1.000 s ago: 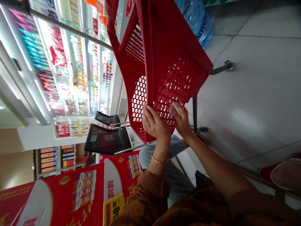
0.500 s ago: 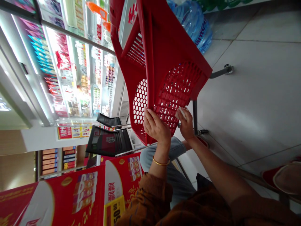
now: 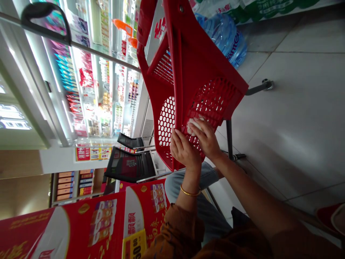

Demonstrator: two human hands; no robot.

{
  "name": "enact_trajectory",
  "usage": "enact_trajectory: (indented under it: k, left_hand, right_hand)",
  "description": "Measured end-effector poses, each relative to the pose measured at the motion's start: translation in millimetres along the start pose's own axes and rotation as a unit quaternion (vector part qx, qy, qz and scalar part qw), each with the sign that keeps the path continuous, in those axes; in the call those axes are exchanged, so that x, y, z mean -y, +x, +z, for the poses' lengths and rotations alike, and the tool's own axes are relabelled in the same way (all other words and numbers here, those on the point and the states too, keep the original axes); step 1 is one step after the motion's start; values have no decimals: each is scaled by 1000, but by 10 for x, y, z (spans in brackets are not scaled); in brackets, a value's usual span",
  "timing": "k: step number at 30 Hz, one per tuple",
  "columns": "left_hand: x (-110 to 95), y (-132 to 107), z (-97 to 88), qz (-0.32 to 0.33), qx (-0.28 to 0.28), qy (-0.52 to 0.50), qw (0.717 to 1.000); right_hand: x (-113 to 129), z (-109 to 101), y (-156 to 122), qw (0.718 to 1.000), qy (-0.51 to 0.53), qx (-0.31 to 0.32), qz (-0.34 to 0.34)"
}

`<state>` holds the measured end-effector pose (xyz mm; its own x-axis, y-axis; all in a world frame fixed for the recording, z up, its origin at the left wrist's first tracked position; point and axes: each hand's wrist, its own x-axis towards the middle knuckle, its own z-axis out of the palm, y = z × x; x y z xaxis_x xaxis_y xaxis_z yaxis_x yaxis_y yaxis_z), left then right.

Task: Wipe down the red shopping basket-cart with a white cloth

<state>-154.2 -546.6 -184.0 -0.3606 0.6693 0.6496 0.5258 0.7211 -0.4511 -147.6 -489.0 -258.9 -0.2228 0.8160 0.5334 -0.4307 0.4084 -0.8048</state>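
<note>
A red plastic shopping basket [image 3: 205, 61] with perforated honeycomb and lattice walls stands tilted on a metal frame, filling the upper middle of the view. My left hand [image 3: 184, 149], with a gold bangle on its wrist, grips the basket's lower edge near a corner. My right hand [image 3: 206, 138] presses a white cloth [image 3: 194, 126] against the lattice wall, its fingers folded over the cloth. Most of the cloth is hidden by those fingers. The far side of the basket is out of sight.
Lit shelves of packaged goods [image 3: 94, 79] run along the left. Blue-tinted water bottles [image 3: 223, 39] lie beyond the basket. Black seats [image 3: 129, 165] and red printed boxes [image 3: 94, 223] sit lower left. Metal legs [image 3: 229, 138] stand on the grey tile floor [image 3: 296, 126], right.
My right hand has slid the white cloth across the lattice toward the basket's central rib. My left hand stays on the edge. The whole view has shifted slightly.
</note>
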Motion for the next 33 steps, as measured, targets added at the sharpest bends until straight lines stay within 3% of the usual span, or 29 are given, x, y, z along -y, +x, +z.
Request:
enact_trajectory:
  k: [7, 12, 17, 23, 28, 33]
  left_hand:
    - [-19, 41, -26, -8, 0, -17, 1000]
    - [-23, 44, -24, -31, 18, -31, 999]
    - [-43, 20, 6, -33, 8, -24, 999]
    - [-58, -16, 50, -33, 36, -21, 999]
    - [-36, -29, 14, 12, 40, -18, 999]
    - [-31, 56, -94, 60, 52, -20, 997]
  right_hand:
    - [126, 20, 256, 996, 15, 60, -67]
    - [88, 25, 214, 996, -6, 73, -56]
    - [42, 19, 94, 998, -1, 41, -42]
    - [-112, 16, -124, 999, -29, -1, -41]
    - [-256, -6, -291, 999, -30, -28, 3]
    - [-219, -16, -266, 999, -11, -33, 22]
